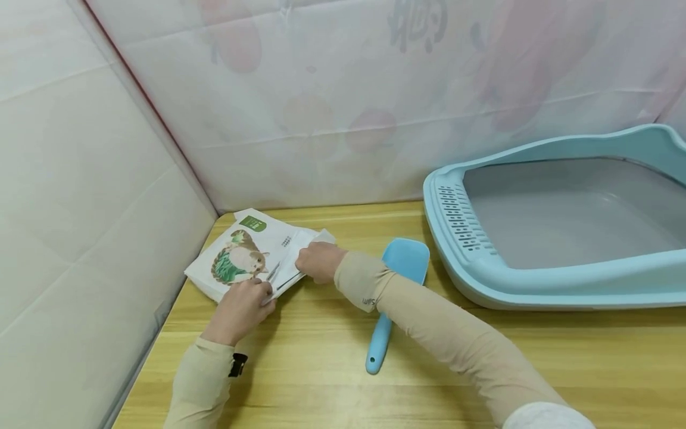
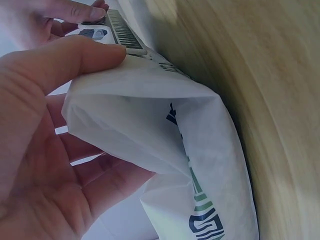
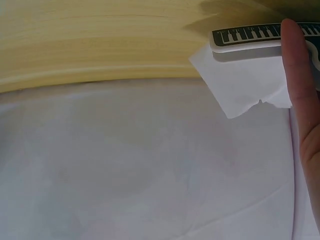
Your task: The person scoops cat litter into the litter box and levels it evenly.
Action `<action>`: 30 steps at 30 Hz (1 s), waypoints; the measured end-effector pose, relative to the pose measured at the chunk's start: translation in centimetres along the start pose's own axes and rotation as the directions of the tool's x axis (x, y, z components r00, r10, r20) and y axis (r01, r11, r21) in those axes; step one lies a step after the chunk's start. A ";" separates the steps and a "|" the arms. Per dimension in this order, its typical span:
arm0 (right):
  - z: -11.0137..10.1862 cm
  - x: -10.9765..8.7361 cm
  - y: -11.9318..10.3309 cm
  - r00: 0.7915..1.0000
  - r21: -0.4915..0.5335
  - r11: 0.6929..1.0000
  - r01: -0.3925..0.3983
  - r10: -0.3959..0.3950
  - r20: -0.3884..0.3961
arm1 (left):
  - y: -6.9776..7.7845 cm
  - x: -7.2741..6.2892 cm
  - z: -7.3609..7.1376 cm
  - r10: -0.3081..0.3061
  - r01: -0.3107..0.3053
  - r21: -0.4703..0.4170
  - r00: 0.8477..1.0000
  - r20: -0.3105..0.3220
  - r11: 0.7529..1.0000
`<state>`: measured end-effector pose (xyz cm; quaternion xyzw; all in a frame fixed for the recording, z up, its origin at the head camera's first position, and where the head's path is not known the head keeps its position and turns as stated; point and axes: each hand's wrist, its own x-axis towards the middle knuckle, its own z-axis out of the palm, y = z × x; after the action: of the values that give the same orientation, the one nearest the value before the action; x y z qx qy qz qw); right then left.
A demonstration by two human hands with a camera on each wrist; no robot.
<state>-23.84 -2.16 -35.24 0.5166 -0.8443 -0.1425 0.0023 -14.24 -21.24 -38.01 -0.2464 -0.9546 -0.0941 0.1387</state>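
A white cat litter bag (image 1: 268,243) with a printed cat lies on the table, its open end toward the person. My left hand (image 1: 242,307) pinches the near corner of that end; in the left wrist view the thumb lies on top of the folded edge and the other fingers are underneath. My right hand (image 1: 321,262) holds a long bag clip (image 3: 245,36) with a piano-key pattern at the bag's other corner. One of its fingers (image 3: 296,70) crosses the clip. Torn bag edge (image 3: 245,82) sticks out beyond the clip.
A light blue scoop (image 1: 379,342) lies on the wooden table (image 1: 311,375), partly under the right forearm. To the right stands a large blue litter box (image 1: 536,280) with a grey inside. Fabric walls (image 1: 321,119) bound the table at the back and left.
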 end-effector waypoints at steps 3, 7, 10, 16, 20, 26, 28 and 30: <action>-0.2 -0.1 0.1 1.000 0.000 1.000 0.002 -0.002 -0.002 | 0.0 0.0 0.0 -0.005 0.005 -0.003 1.000 0.010 1.000; -0.5 -0.2 0.1 1.000 0.008 1.000 -0.001 0.001 0.010 | 0.0 0.0 0.0 -0.004 0.004 -0.004 1.000 0.016 1.000; -0.7 -0.2 0.1 1.000 0.011 1.000 -0.002 0.002 0.019 | 0.0 0.0 -0.1 -0.005 0.005 -0.005 1.000 0.017 1.000; -1.1 -0.2 0.3 0.999 0.008 1.000 0.006 -0.007 0.045 | -0.1 0.0 -0.1 -0.010 0.010 -0.005 1.000 0.017 1.000; -1.4 -0.3 0.4 0.998 0.010 1.000 0.005 -0.006 0.065 | 0.0 0.1 -0.1 -0.013 0.013 -0.006 1.000 0.021 1.000; -1.6 -0.5 0.5 0.996 0.019 1.000 -0.011 0.010 0.085 | -0.1 0.1 -0.1 -0.015 0.015 -0.003 1.000 0.028 1.000; -1.8 -0.6 0.5 0.996 0.022 1.000 -0.014 0.012 0.085 | -0.1 0.1 -0.1 -0.016 0.016 -0.002 0.999 0.029 1.000; -1.9 -0.6 0.7 0.996 0.027 1.000 -0.015 0.013 0.088 | -0.1 0.0 -0.1 -0.016 0.016 0.000 0.999 0.028 1.000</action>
<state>-23.84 -1.77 -33.17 0.5039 -0.8490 -0.1533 -0.0408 -14.28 -21.32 -37.90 -0.2400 -0.9583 -0.0919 0.1247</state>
